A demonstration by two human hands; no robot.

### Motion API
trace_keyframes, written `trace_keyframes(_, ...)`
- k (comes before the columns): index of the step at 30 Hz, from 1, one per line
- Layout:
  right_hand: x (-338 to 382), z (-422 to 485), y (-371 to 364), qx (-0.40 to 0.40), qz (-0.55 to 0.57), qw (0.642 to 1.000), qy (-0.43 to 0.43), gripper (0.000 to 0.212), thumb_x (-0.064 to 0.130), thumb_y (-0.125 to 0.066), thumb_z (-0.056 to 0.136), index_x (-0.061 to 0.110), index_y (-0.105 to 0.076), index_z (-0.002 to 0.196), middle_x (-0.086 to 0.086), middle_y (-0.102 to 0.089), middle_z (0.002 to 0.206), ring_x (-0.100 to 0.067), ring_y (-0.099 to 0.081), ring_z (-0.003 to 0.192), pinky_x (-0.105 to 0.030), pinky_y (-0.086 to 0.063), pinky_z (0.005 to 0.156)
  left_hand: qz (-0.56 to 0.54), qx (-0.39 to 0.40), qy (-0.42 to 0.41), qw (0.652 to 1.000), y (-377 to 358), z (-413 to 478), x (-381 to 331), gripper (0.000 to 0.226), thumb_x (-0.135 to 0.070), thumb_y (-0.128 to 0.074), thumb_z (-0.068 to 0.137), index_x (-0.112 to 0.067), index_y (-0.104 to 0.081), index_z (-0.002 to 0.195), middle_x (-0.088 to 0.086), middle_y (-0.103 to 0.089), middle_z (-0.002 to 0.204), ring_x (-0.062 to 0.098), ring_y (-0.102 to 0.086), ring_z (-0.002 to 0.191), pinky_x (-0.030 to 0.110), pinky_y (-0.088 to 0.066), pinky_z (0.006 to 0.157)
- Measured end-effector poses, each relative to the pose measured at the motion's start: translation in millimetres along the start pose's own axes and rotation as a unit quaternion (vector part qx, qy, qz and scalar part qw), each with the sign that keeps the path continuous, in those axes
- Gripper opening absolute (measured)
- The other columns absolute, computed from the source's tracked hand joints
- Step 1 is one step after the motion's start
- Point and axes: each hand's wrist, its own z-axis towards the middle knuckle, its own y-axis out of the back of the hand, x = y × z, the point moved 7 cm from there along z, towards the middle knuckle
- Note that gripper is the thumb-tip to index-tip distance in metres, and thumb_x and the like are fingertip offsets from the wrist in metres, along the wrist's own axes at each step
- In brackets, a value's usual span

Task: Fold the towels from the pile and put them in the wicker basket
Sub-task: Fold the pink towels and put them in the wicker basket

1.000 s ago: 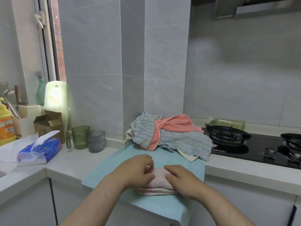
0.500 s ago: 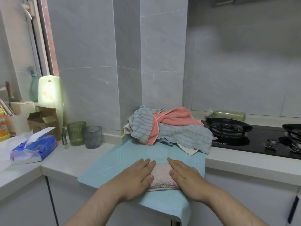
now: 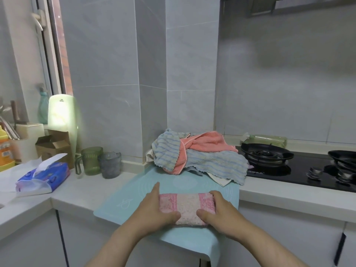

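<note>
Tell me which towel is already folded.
The pink towel between the left hand and right hand; the striped towel and coral towel behind lie crumpled in a pile.

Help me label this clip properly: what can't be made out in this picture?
In the head view:
wicker basket: nowhere in frame.
folded pink towel: both ends covered by the left hand and right hand.
towel pile: layers overlap, so no count.
right burner: cut off by the right edge.
orange bottle: label too small, cut by the left edge.
</note>
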Motion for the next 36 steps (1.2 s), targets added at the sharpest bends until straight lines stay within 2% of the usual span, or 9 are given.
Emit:
trace_keyframes(4, 2, -12, 1, -0.049, 0.143, 0.988, 0.002, 0.068, 0.032, -0.076, 0.078, 0.035, -0.028, 0.126, 0.013, -0.062, 0.106, -0.007, -0.064, 0.096, -0.024, -0.048, 0.086, -0.101, 0.003, 0.025, 0.995, 2, -9, -1, 0.102, -0.029, -0.081, 0.073, -0.019, -0.018, 0.152, -0.005, -0.048, 0.133, 0.011, -0.052, 0.115, 0.018, -0.041, 0.092)
trace_keyframes(7, -5, -14, -3, -0.087, 0.278, 0.957, -0.002, 0.056, 0.004, -0.078, 0.076, 0.020, -0.052, 0.123, 0.003, -0.070, 0.106, -0.010, -0.069, 0.094, -0.025, -0.055, 0.082, -0.214, 0.001, 0.030, 0.976, 4, -14, 6, 0.067, -0.004, -0.078, 0.071, -0.016, -0.048, 0.129, -0.005, -0.065, 0.110, 0.009, -0.066, 0.092, 0.017, -0.051, 0.073)
trace_keyframes(11, -3, -13, 2, -0.114, 0.367, 0.923, 0.030, 0.045, -0.011, -0.073, 0.076, 0.019, -0.064, 0.108, -0.003, -0.074, 0.101, -0.020, -0.070, 0.097, -0.029, -0.056, 0.084, -0.268, 0.032, 0.005, 0.963, -1, -15, 7, 0.057, -0.008, -0.075, 0.059, -0.008, -0.062, 0.115, 0.004, -0.076, 0.100, 0.020, -0.072, 0.093, 0.037, -0.056, 0.088)
trace_keyframes(16, 1, -3, 4, -0.099, 0.394, 0.913, 0.030, 0.034, 0.000, -0.070, 0.084, 0.017, -0.065, 0.113, 0.000, -0.075, 0.104, -0.016, -0.070, 0.098, -0.031, -0.054, 0.090, -0.328, -0.015, -0.010, 0.945, 9, -6, 2, 0.042, -0.020, -0.073, 0.073, -0.017, -0.062, 0.113, 0.005, -0.074, 0.106, 0.025, -0.071, 0.097, 0.047, -0.056, 0.089)
trace_keyframes(20, 1, 15, 6, -0.126, 0.334, 0.934, -0.002, 0.019, 0.021, -0.070, 0.088, 0.021, -0.065, 0.106, 0.006, -0.072, 0.102, -0.010, -0.068, 0.094, -0.021, -0.050, 0.079, -0.335, -0.091, 0.038, 0.937, 17, 16, 8, 0.036, -0.027, -0.079, 0.074, -0.007, -0.065, 0.101, 0.015, -0.074, 0.093, 0.034, -0.071, 0.085, 0.053, -0.056, 0.082)
trace_keyframes(25, -2, 39, 6, -0.164, 0.330, 0.929, -0.024, 0.037, 0.022, -0.070, 0.088, 0.025, -0.047, 0.118, -0.002, -0.063, 0.106, -0.015, -0.064, 0.092, -0.026, -0.047, 0.075, -0.456, -0.065, 0.078, 0.884, 8, 41, 20, 0.029, 0.000, -0.068, 0.087, 0.005, -0.057, 0.112, 0.024, -0.071, 0.100, 0.031, -0.070, 0.082, 0.044, -0.057, 0.085)
trace_keyframes(28, -6, 43, 2, -0.167, 0.310, 0.936, 0.004, 0.039, 0.022, -0.069, 0.089, 0.032, -0.049, 0.121, 0.001, -0.062, 0.113, -0.013, -0.061, 0.105, -0.030, -0.049, 0.090, -0.442, -0.070, 0.062, 0.892, 7, 43, 24, 0.033, 0.004, -0.066, 0.087, -0.003, -0.055, 0.117, 0.023, -0.073, 0.095, 0.032, -0.071, 0.081, 0.042, -0.058, 0.081)
trace_keyframes(32, -12, 39, -2, -0.173, 0.318, 0.932, 0.007, 0.041, 0.023, -0.065, 0.091, 0.034, -0.050, 0.127, 0.001, -0.064, 0.112, -0.009, -0.065, 0.095, -0.023, -0.049, 0.082, -0.411, -0.102, 0.003, 0.906, 11, 40, 20, 0.058, -0.003, -0.071, 0.083, -0.033, -0.052, 0.129, 0.016, -0.070, 0.102, 0.023, -0.069, 0.078, 0.035, -0.055, 0.070)
trace_keyframes(36, -11, 35, -3, -0.186, 0.302, 0.935, 0.013, 0.048, 0.028, -0.062, 0.092, 0.039, -0.043, 0.135, 0.001, -0.058, 0.125, -0.013, -0.059, 0.112, -0.029, -0.047, 0.093, -0.356, -0.104, -0.042, 0.928, 10, 37, 14, 0.049, -0.008, -0.064, 0.091, -0.049, -0.058, 0.118, -0.009, -0.070, 0.112, 0.012, -0.064, 0.106, 0.029, -0.058, 0.078)
